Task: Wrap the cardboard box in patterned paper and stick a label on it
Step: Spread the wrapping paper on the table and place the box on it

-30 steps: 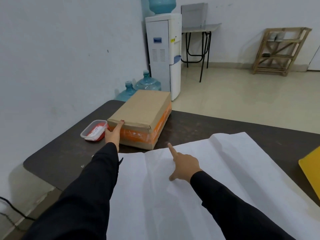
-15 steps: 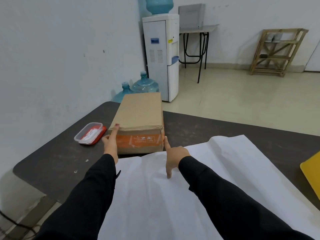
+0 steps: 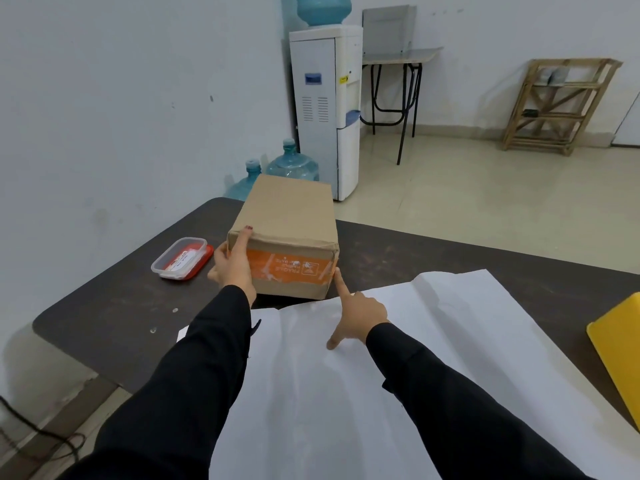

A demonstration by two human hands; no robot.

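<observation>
1. Sitting near the left edge of the table [image 3: 104, 306], the red-lidded plastic container [image 3: 181, 258] is lying just beside the box, as it was a second ago.
2. The left hand [image 3: 232, 263] is pressing on the near left corner of the cardboard box [image 3: 287, 233]. Its fingers are lying straight up the orange-taped end face with the thumb spread aside, so it is steering rather than clasping.
3. The box is standing on bare table just beyond the paper's far edge. A second ago it was lying askew; now it is facing the person end-on and sitting closer to the sheet.
4. The right hand [image 3: 360, 313] was pointing on the paper. It is now touching the box's near right corner with a straight forefinger, thumb down on the sheet, other fingers tucked, holding nothing.
5. The paper [image 3: 346, 393] is lying flat, white side up, with no pattern showing.
6. With the box squared up, both hands seem to be getting ready to draw it onto the sheet. Wrapping and labelling are not yet begun.
</observation>
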